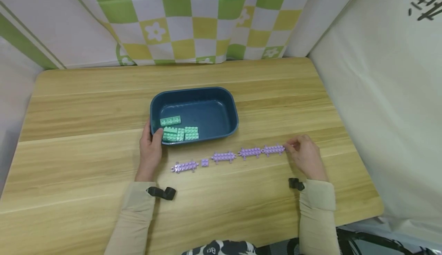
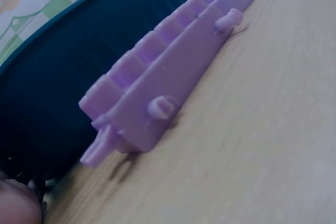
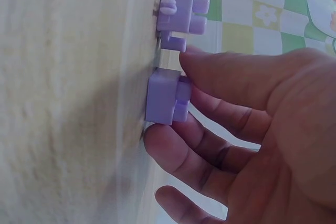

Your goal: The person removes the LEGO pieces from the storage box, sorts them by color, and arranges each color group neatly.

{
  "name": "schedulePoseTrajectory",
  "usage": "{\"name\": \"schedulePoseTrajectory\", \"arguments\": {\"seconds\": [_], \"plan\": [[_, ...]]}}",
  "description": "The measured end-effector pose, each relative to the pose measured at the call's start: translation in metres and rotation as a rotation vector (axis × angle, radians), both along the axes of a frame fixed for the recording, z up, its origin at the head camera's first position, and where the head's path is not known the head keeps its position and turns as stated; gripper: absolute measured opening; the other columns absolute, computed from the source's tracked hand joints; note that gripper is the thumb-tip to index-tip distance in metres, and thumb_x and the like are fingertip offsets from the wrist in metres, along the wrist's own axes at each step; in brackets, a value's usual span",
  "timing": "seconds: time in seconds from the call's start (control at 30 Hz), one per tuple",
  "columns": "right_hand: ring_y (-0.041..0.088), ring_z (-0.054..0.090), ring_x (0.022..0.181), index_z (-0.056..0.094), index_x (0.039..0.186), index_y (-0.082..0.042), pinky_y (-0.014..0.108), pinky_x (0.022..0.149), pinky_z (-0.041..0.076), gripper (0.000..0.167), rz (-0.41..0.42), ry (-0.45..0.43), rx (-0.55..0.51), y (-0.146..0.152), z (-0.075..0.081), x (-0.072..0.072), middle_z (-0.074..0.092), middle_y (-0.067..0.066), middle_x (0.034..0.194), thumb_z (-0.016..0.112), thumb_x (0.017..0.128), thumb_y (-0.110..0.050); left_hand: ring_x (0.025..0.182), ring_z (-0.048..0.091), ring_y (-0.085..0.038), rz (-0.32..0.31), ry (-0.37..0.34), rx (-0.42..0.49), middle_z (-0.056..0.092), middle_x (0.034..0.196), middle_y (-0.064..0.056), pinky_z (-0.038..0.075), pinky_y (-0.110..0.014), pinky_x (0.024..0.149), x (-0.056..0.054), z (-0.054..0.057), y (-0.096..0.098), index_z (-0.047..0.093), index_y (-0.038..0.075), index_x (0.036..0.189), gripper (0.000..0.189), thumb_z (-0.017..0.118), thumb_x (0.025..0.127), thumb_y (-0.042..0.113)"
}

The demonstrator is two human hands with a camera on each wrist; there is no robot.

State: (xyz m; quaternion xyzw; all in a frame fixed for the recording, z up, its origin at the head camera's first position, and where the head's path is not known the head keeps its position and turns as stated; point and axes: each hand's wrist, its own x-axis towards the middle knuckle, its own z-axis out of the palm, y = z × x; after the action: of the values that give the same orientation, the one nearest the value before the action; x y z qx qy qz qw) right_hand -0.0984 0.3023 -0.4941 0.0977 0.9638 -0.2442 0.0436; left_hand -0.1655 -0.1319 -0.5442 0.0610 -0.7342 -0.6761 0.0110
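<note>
My left hand (image 1: 150,155) grips the front left corner of a dark blue bin (image 1: 221,134), thumb over the rim. Several green toy bricks (image 1: 170,120) lie in the bin's left part. In front of it runs a row of purple bricks: long ones with side pegs, such as the leftmost long brick (image 1: 185,166), and one small square brick (image 1: 205,162). The left wrist view shows a long purple brick (image 2: 163,61) close up. At the row's right end my right hand (image 1: 305,155) pinches another small purple brick (image 3: 161,97), just apart from a pegged long brick (image 3: 177,1).
The wooden table (image 1: 86,105) ends at a checked cloth (image 1: 176,13) at the back. White sheeting (image 1: 380,74) hangs along the right side. A black strap with a small device (image 1: 162,193) sits on the left wrist.
</note>
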Motion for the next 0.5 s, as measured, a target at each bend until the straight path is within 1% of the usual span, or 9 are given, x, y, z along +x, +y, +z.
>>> {"name": "schedulePoseTrajectory", "arguments": {"seconds": [0.17, 0.27, 0.37, 0.5], "plan": [[0.031, 0.056, 0.092, 0.063, 0.107, 0.0, 0.044, 0.074, 0.052, 0.027, 0.006, 0.015, -0.01, 0.0, 0.0, -0.001, 0.055, 0.017, 0.106, 0.059, 0.098, -0.026, 0.144, 0.022, -0.011, -0.004, -0.001, 0.007, 0.025, 0.158, 0.003, 0.02, -0.029, 0.118, 0.0, 0.0, -0.001, 0.024, 0.02, 0.155, 0.055, 0.043, 0.104, 0.024], [0.032, 0.056, 0.093, 0.061, 0.11, 0.001, 0.046, 0.076, 0.052, 0.03, 0.005, 0.024, -0.023, -0.001, 0.002, -0.001, 0.055, 0.017, 0.106, 0.06, 0.098, -0.027, 0.143, 0.023, -0.01, 0.004, 0.007, 0.004, 0.027, 0.158, 0.003, 0.021, -0.028, 0.117, 0.001, -0.001, -0.002, 0.026, 0.019, 0.154, 0.054, 0.044, 0.103, 0.024], [0.032, 0.057, 0.092, 0.06, 0.112, 0.002, 0.047, 0.076, 0.052, 0.032, 0.013, 0.06, -0.026, -0.003, 0.009, -0.004, 0.055, 0.017, 0.105, 0.059, 0.098, -0.027, 0.143, 0.024, -0.011, 0.007, 0.014, 0.002, 0.028, 0.157, 0.002, 0.022, -0.029, 0.117, 0.0, -0.002, -0.002, 0.027, 0.019, 0.154, 0.054, 0.045, 0.103, 0.024], [0.032, 0.057, 0.09, 0.061, 0.112, 0.002, 0.047, 0.075, 0.052, 0.036, 0.051, 0.139, -0.011, -0.012, 0.022, -0.012, 0.055, 0.016, 0.103, 0.056, 0.099, -0.031, 0.143, 0.023, -0.012, 0.001, 0.007, 0.0, 0.028, 0.157, 0.002, 0.021, -0.03, 0.118, 0.0, -0.004, -0.001, 0.026, 0.019, 0.154, 0.055, 0.045, 0.103, 0.025]]}}
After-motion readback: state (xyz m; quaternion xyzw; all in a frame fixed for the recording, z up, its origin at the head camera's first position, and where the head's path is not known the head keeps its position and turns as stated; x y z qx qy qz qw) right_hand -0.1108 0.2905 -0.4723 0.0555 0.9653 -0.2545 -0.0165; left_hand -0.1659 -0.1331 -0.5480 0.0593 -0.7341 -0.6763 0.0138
